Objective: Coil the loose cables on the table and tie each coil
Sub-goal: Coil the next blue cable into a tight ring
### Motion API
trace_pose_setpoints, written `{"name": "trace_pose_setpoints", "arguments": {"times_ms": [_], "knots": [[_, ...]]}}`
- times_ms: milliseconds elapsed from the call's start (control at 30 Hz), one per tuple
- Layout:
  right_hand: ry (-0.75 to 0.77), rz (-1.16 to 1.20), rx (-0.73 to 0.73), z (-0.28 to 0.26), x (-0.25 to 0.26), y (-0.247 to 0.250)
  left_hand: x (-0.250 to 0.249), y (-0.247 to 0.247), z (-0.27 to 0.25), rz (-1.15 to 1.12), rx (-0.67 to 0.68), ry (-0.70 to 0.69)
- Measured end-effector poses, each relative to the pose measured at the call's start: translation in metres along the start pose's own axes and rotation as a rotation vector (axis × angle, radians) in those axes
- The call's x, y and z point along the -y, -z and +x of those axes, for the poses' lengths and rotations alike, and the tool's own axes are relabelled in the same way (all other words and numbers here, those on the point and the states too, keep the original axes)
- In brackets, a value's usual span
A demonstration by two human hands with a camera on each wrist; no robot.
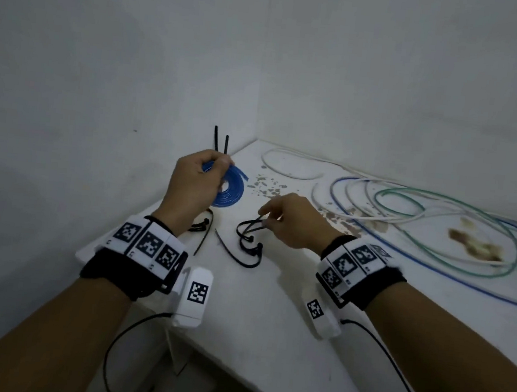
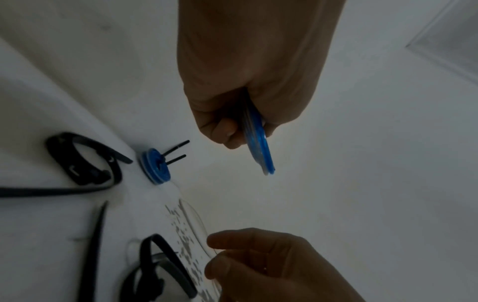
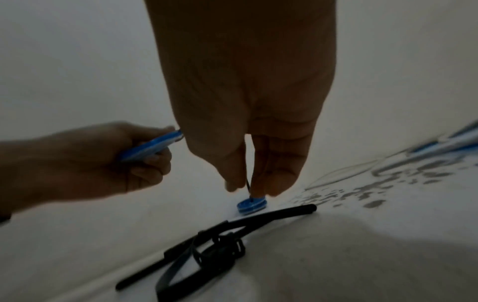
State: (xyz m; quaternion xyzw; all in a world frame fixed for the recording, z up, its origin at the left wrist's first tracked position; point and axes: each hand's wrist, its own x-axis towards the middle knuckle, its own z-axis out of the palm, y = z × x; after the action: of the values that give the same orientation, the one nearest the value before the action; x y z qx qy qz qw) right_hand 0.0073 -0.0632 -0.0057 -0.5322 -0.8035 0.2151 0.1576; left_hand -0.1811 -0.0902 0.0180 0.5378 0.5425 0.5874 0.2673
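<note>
My left hand (image 1: 191,185) is up over the far left corner of the bench (image 1: 271,309), fingers (image 2: 222,130) curled tight round a flat blue coil (image 1: 230,193). The coil hangs from the grip clear of the bench top; the left wrist view shows it edge-on, its broad face turned toward me and to the right, and a short free end pokes out far right. A second, tied blue coil (image 2: 155,169) lies flat on the bench just beyond it, mostly hidden behind my hand in the head view, with its two black tails (image 1: 216,137) pointing straight up side by side. My right hand (image 1: 292,221) is low over the middle of the bench, fingers (image 3: 279,179) pinching a thin black tie (image 1: 249,223) that loops down onto the surface. The bench is white, flecked and stained brown (image 1: 469,240) toward the right, and it sits in a corner of plain pale walls (image 1: 106,52). By my count: two blue coils, and a tangle of loose cables (image 1: 440,215) spread far right in white, blue and green, overlapping too much to number. More black ties lie near both hands, some looped through each other, so I cannot count them. Both wrists carry marker bands (image 1: 147,241).
</note>
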Motion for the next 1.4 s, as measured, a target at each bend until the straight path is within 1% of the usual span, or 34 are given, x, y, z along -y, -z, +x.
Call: {"name": "trace_pose_setpoints", "arguments": {"times_ms": [100,167,233,300,400,467,500,567,633,667,733,767,833,900,1000,1067,1133,1300,1400], "knots": [[0.052,-0.234,0.104,0.010,0.011,-0.009,0.008,0.009,-0.007,0.021,0.039,0.043],[0.045,-0.341,0.162,0.016,0.015,-0.015,0.014,0.013,-0.012,0.041,0.080,0.078],[0.027,-0.400,0.179,0.019,0.016,-0.020,0.020,0.018,-0.018,0.057,0.132,0.128],[0.027,-0.387,0.144,0.019,0.014,-0.022,0.025,0.023,-0.022,0.058,0.163,0.162],[0.036,-0.348,0.068,0.013,0.013,-0.015,0.028,0.026,-0.027,0.059,0.166,0.166],[0.054,-0.298,-0.018,0.007,0.014,-0.006,0.027,0.024,-0.028,0.036,0.170,0.157],[0.067,-0.258,-0.085,0.004,0.014,0.000,0.026,0.022,-0.029,0.027,0.172,0.147],[0.076,-0.123,-0.265,-0.004,0.016,0.010,0.023,0.014,-0.030,0.010,0.180,0.122],[0.043,0.141,-0.445,-0.014,0.018,0.019,0.018,0.002,-0.031,-0.007,0.198,0.091],[0.013,0.325,-0.493,-0.019,0.020,0.024,0.015,-0.003,-0.032,-0.011,0.215,0.072],[-0.052,0.664,-0.510,-0.031,0.021,0.036,0.006,-0.017,-0.035,-0.037,0.273,0.047],[-0.078,0.770,-0.496,-0.036,0.021,0.042,0.002,-0.024,-0.037,-0.062,0.305,0.042],[-0.094,0.864,-0.485,-0.047,0.016,0.053,-0.006,-0.039,-0.040,-0.104,0.346,0.034],[-0.078,0.859,-0.544,-0.060,0.008,0.062,-0.012,-0.053,-0.045,-0.114,0.335,0.026],[-0.026,0.786,-0.709,-0.083,-0.005,0.071,-0.021,-0.077,-0.052,-0.106,0.251,0.020],[0.009,0.772,-0.778,-0.101,-0.011,0.077,-0.029,-0.094,-0.058,-0.113,0.204,0.007],[0.026,0.725,-0.799,-0.119,-0.016,0.081,-0.039,-0.111,-0.066,-0.129,0.198,0.008],[0.079,0.539,-0.801,-0.160,-0.031,0.088,-0.065,-0.146,-0.090,-0.227,0.254,0.031],[0.140,0.491,-0.813,-0.180,-0.038,0.090,-0.073,-0.160,-0.100,-0.288,0.305,0.050]]}}
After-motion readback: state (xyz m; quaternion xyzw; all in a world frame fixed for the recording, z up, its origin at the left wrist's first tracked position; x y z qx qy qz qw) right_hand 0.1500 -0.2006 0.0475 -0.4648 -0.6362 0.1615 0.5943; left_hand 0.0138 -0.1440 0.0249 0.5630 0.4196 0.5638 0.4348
